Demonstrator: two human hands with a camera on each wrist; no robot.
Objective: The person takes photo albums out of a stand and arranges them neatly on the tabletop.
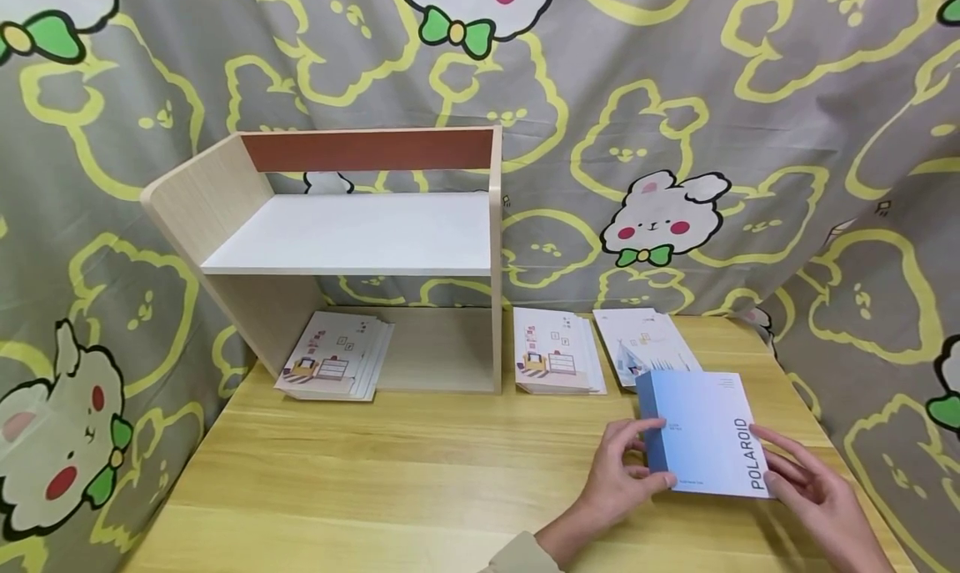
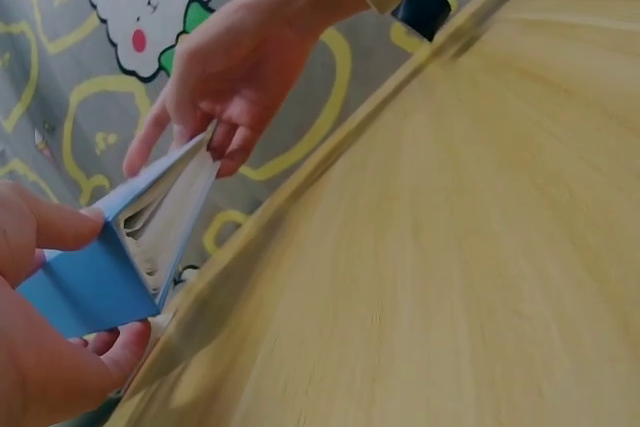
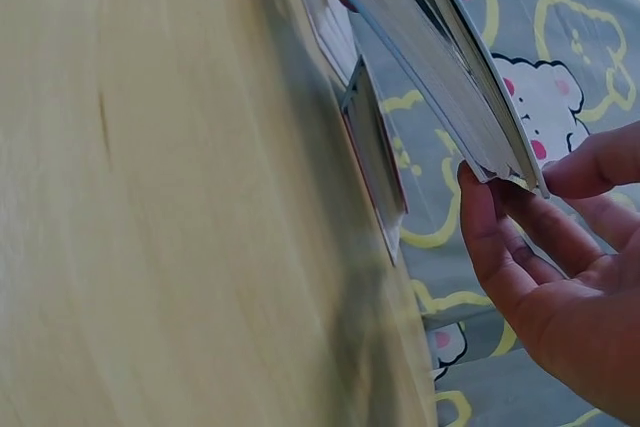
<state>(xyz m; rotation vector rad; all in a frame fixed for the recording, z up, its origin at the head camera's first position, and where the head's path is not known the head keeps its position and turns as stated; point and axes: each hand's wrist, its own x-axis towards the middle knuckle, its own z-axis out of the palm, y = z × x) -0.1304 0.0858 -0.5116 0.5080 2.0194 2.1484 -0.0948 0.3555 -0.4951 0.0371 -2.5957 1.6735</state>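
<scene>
A thick blue-and-white photo album (image 1: 708, 431) marked POLAROID is held above the wooden table at the right, cover up. My left hand (image 1: 618, 477) grips it by the blue spine, thumb on the cover's lower corner. On the opposite edge, my right hand (image 1: 817, 490) pinches the covers between thumb and fingers. Pages show between the covers of the album (image 3: 430, 57) in the right wrist view. In the left wrist view the blue spine (image 2: 95, 287) lies between my left thumb and fingers. Just behind the album is a pile of white booklets with a tent picture (image 1: 641, 339).
A light wooden shelf unit (image 1: 495, 289) with a white middle board (image 1: 360, 231) stands at the back left. One pile of illustrated booklets (image 1: 330, 352) lies in its lower compartment, and a similar pile (image 1: 555, 352) lies right of it. A patterned curtain (image 1: 675, 98) hangs behind the table (image 1: 375, 490).
</scene>
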